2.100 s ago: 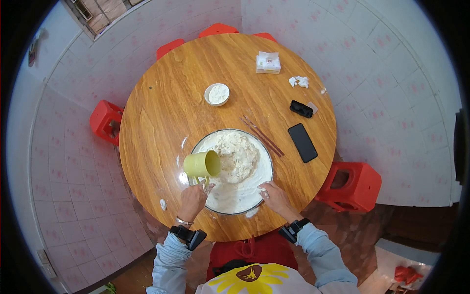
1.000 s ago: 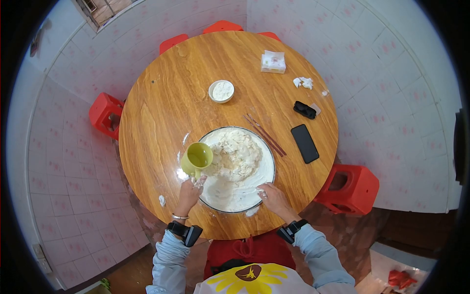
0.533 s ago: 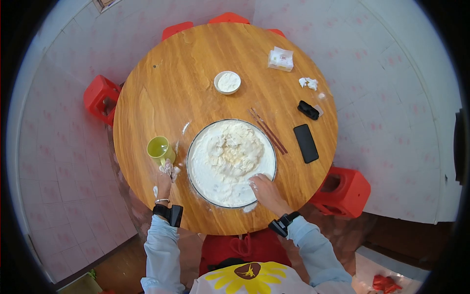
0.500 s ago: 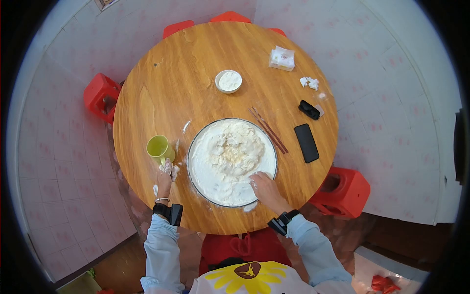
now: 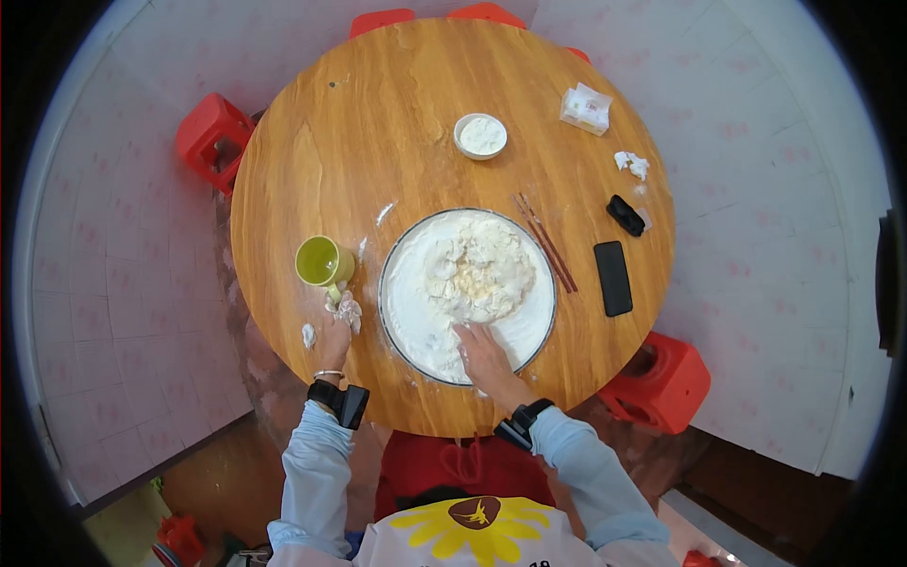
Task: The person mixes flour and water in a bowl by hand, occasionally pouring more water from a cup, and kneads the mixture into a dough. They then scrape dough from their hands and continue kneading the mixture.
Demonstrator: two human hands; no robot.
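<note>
A wide round tray (image 5: 382, 317) with a dark rim holds white flour, with a lumpy, cream-coloured heap of partly wetted flour (image 5: 477, 269) in its middle. My right hand (image 5: 484, 357) rests in the loose flour at the tray's near side, fingers stretched out toward the heap and touching its lower edge. Left of the tray stands a yellow-green mug (image 5: 324, 262). Flour-dusted fingers of my left hand (image 5: 338, 321) close around its handle. What lies inside the mug is hard to make out.
Beyond the tray sits a white bowl of flour (image 5: 482, 137). Brown chopsticks (image 5: 546, 243) lie right of the tray, near a black phone (image 5: 613, 279), a black object (image 5: 624, 215), crumpled tissue (image 5: 632, 165) and a tissue pack (image 5: 586, 109). Red stools (image 5: 666, 383) surround the round wooden table (image 5: 397, 104).
My right hand has moved left along the near side of the tray, through the flour. My left hand stays at the mug's handle. The whole view has shifted slightly.
</note>
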